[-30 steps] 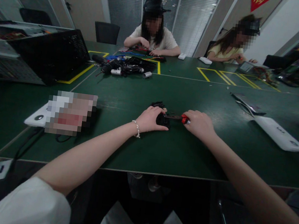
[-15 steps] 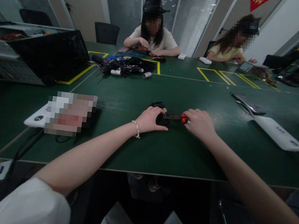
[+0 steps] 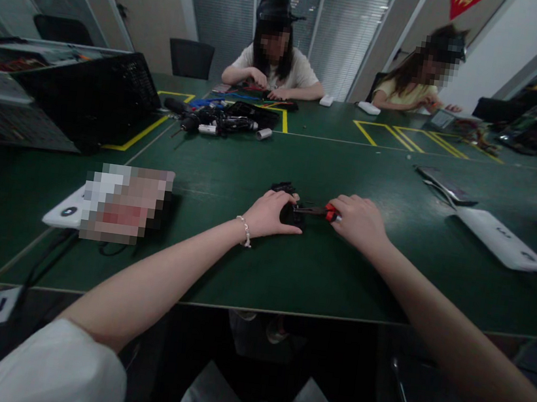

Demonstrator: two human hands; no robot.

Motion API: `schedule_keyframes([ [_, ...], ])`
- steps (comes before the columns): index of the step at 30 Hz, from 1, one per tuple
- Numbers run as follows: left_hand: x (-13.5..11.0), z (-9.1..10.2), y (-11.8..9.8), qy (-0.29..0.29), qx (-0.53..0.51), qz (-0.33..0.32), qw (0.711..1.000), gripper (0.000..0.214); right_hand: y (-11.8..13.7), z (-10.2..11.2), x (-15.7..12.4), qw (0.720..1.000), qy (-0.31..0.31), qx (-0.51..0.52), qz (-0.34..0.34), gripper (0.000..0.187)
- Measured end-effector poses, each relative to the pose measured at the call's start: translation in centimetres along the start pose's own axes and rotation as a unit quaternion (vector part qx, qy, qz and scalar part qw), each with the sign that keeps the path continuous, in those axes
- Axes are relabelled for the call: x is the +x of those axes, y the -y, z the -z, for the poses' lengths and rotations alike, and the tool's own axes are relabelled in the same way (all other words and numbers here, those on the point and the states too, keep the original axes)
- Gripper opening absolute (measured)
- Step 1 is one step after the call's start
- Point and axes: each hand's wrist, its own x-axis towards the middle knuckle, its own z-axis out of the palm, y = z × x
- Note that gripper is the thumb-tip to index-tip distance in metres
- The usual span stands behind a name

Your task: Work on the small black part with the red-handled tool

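On the green table, my left hand (image 3: 269, 215) is closed around a small black part (image 3: 294, 217), its thumb along the near side. My fingers cover much of that part, and its exact kind is hard to make out. From the right, my right hand (image 3: 360, 223) grips red-handled pliers (image 3: 330, 212). The narrow metal jaws of the pliers point left and reach the black part beside my left fingers. More black material (image 3: 281, 187) shows just beyond my left hand.
An open computer case (image 3: 89, 98) stands at the left. White power banks lie left (image 3: 66, 211) and right (image 3: 501, 239). A dark phone-like slab (image 3: 446, 185) rests behind the right one. Black cables and tools (image 3: 224, 119) are heaped further back. People sit across the table (image 3: 441, 243).
Almost nothing differs. Both hands, the pliers and the black part keep their places; the view has shifted very slightly.
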Motion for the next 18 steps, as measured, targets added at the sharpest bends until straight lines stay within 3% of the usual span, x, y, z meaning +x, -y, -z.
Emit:
schedule_keyframes([
  [18, -0.16, 0.44, -0.44, 0.008, -0.01, 0.005, 1.0, 0.055, 0.12, -0.22, 0.19, 1.0, 0.023, 0.012, -0.017, 0.021],
])
